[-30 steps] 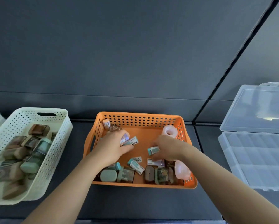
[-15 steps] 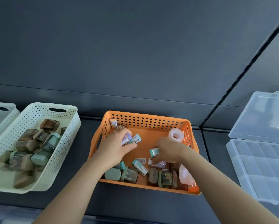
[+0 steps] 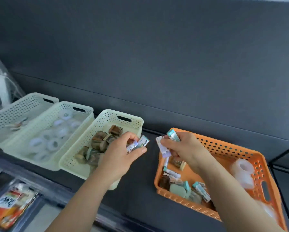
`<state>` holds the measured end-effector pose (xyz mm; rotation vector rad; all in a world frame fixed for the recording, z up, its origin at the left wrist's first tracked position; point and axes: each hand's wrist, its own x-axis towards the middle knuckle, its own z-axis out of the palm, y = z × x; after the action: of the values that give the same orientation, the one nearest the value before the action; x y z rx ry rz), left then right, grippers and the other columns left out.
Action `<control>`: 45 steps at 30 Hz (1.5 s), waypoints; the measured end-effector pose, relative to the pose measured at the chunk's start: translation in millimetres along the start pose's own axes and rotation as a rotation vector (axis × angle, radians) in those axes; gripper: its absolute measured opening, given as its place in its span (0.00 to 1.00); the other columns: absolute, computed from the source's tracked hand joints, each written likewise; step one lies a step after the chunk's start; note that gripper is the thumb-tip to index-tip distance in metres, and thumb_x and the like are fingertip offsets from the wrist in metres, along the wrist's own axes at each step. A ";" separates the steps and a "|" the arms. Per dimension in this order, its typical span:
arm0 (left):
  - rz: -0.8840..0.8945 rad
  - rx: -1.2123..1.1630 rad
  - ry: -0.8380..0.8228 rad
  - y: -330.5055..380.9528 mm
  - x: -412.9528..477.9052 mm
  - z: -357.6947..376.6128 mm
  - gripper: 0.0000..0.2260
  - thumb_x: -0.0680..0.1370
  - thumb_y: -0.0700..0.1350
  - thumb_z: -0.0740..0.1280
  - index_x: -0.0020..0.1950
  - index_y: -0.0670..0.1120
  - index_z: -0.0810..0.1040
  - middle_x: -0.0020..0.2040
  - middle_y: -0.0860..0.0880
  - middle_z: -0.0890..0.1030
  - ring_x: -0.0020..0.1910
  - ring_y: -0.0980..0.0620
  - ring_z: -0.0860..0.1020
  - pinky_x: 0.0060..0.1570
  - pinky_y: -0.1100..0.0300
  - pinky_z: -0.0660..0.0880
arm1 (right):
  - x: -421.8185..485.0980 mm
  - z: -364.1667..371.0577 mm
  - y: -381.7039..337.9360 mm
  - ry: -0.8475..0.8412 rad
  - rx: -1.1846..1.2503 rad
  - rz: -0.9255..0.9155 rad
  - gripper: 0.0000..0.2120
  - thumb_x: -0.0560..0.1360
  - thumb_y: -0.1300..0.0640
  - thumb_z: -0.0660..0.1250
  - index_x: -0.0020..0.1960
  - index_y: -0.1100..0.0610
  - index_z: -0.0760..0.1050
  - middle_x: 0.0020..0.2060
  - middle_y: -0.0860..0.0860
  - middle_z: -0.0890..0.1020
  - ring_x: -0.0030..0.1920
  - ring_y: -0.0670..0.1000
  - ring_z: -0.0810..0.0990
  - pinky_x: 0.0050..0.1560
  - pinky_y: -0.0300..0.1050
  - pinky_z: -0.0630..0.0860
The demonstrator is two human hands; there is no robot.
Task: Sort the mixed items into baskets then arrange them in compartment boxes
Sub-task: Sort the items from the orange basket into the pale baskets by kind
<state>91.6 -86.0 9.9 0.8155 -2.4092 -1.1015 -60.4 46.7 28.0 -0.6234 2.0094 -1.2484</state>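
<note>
Dark desk (image 3: pixel 140 198): cream baskets (image 3: pixel 106 119) toward its left edge, orange basket (image 3: pixel 224 146) toward its right. Left hand (image 3: pixel 122 154) pinches teal-capped packs (image 3: pixel 142 143) between the two; right hand (image 3: pixel 184 148) grips further packs (image 3: pixel 173 136) over the orange basket's back-left corner.

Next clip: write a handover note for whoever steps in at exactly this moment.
Left hand: grips teal-and-white packets between the baskets.
Right hand: grips further packets over the orange basket.
Done: brown blocks lie in the nearest cream basket, tape rolls in the middle cream basket.
Left: the orange basket holds packets, blocks and loose tape rolls to sort. No compartment box in view.
</note>
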 end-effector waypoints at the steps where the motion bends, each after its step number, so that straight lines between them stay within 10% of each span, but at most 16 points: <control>1: -0.020 0.005 0.018 -12.4 -2.3 -17.2 0.10 0.73 0.53 0.72 0.50 0.53 0.75 0.45 0.58 0.78 0.42 0.62 0.75 0.39 0.67 0.68 | 2.1 18.3 -9.5 -0.018 0.030 0.009 0.10 0.75 0.55 0.68 0.39 0.59 0.74 0.21 0.49 0.73 0.27 0.50 0.66 0.27 0.39 0.65; 19: -0.225 0.136 0.130 -268.6 14.1 -336.1 0.11 0.70 0.45 0.76 0.50 0.48 0.79 0.48 0.56 0.79 0.48 0.56 0.76 0.41 0.73 0.66 | 81.6 343.8 -136.0 -0.096 -0.086 -0.045 0.10 0.75 0.54 0.64 0.40 0.60 0.76 0.31 0.51 0.81 0.32 0.50 0.74 0.35 0.44 0.69; 30: -0.370 0.346 -0.176 -343.8 103.8 -344.6 0.20 0.63 0.48 0.81 0.51 0.50 0.80 0.51 0.52 0.78 0.47 0.54 0.76 0.41 0.62 0.70 | 162.0 389.2 -164.2 -0.062 -0.206 -0.065 0.11 0.76 0.56 0.64 0.35 0.55 0.71 0.27 0.47 0.74 0.28 0.49 0.68 0.29 0.39 0.63; 45: -0.076 0.526 -0.309 -388.0 162.2 -356.0 0.05 0.78 0.43 0.65 0.53 0.44 0.76 0.49 0.47 0.77 0.48 0.49 0.75 0.50 0.56 0.73 | 241.9 460.9 -194.4 -0.179 -0.481 -0.171 0.11 0.74 0.60 0.63 0.33 0.57 0.72 0.31 0.52 0.73 0.27 0.48 0.70 0.27 0.38 0.66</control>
<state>295.8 -593.9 -52.8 0.9562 -3.0149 -0.6537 138.5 -470.8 -9.6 -1.1138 2.1457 -0.7604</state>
